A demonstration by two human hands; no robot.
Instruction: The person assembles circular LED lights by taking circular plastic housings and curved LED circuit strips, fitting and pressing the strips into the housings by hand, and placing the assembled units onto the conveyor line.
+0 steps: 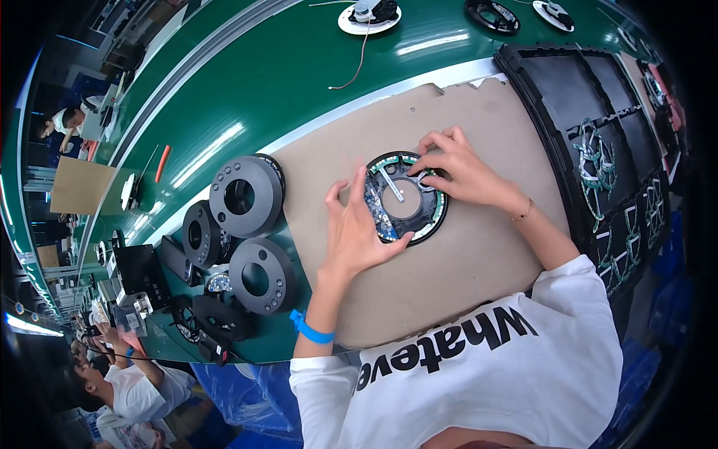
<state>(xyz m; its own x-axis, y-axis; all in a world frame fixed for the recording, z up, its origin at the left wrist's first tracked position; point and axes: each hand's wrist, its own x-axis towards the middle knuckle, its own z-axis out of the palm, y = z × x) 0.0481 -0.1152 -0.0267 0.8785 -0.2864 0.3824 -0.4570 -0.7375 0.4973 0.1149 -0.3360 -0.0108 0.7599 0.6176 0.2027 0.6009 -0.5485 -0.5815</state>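
My left hand [357,228] rests open on the nine o'clock side of a round black disc-shaped assembly with a ring of small lights around its rim [407,198], the fingers spread wide along its edge and the thumb hooked under its seven o'clock rim, gripping nothing. My right hand [460,170] sits at the two o'clock side of the same disc, its fingertips [425,173] curled narrowly down onto the inner parts; whether they pinch something small there, I cannot tell. The disc lies flat near the middle of a brown cardboard sheet [479,254] spread over the green conveyor belt [299,67]. At nine o'clock from the disc, just off the cardboard's edge, stand three thick grey metal rings with round centre holes [245,196], close together. At three o'clock, well apart from my hands, is a black plastic compartment tray [591,97] holding bundles of green-white wire. At twelve o'clock, far up the belt, a white round plate carrying a dark part [369,16] trails a thin wire. A blue band [310,329] circles my left wrist.
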